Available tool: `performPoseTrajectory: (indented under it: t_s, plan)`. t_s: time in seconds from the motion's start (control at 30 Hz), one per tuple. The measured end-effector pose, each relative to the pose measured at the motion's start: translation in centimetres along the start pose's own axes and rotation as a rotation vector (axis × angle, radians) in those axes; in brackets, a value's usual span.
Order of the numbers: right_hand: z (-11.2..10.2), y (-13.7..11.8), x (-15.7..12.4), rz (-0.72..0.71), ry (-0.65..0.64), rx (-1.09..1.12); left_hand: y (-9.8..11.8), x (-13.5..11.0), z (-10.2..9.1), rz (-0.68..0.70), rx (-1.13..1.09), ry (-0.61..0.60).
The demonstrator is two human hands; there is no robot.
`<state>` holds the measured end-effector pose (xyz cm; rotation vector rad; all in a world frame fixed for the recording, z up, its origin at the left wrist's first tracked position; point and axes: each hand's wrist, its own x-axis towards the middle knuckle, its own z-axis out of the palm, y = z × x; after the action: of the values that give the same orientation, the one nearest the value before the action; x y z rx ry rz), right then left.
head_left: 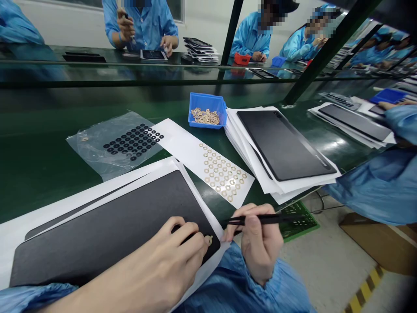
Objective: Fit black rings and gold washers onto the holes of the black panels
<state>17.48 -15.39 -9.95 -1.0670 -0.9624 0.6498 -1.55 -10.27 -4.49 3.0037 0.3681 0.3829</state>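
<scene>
Left hand (pixel 163 256) low in the frame, fingers (pixel 185 237) curled and pressed onto a black tablet back panel (pixel 97 243), a small gold ring (pixel 208 239) right at the fingertips; whether pinched or merely lying on the panel, impossible to tell. Right hand (pixel 260 245) closed around black tweezers (pixel 260 219), tips pointing left, just beside the panel's edge and near the ring.

Under the panel, white paper (pixel 42 226) at the lower left. No other ring visible on the panel, though part of it hidden beneath the left hand. Beyond it, a white backing sheet (pixel 224 163) with many gold rings in rows, some gaps among them. Above that, a blue plastic bin (pixel 192 106) holding a loose heap of gold rings (pixel 205 116). To the left, a clear plastic bag (pixel 89 145) with rows of small round black pads (pixel 133 141) on a white sheet.

At the right, a stack of black panels (pixel 282 143) on white paper, no rings discernible on the top one. At the far right, a blue sleeve (pixel 381 187), apparently a co-worker's. Across the bench, beyond a glass shelf (pixel 130 71), co-workers in blue smocks (pixel 143 26).
</scene>
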Motion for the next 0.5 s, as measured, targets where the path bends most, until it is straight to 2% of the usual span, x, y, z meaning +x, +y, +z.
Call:
performPoseTrajectory:
  t_s: [0.1, 0.27, 0.5]
  plan:
    - [-0.35, -0.05, 0.14, -0.019, 0.042, 0.071, -0.03, 0.18, -0.03, -0.009, -0.010, -0.035]
    - [-0.27, -0.25, -0.04, 0.003, -0.052, 0.085, -0.06, 0.15, -0.03, -0.019, 0.002, -0.098]
    - [-0.12, -0.32, -0.32, 0.012, -0.134, 0.042, -0.03, -0.16, 0.14, -0.004, 0.024, -0.070]
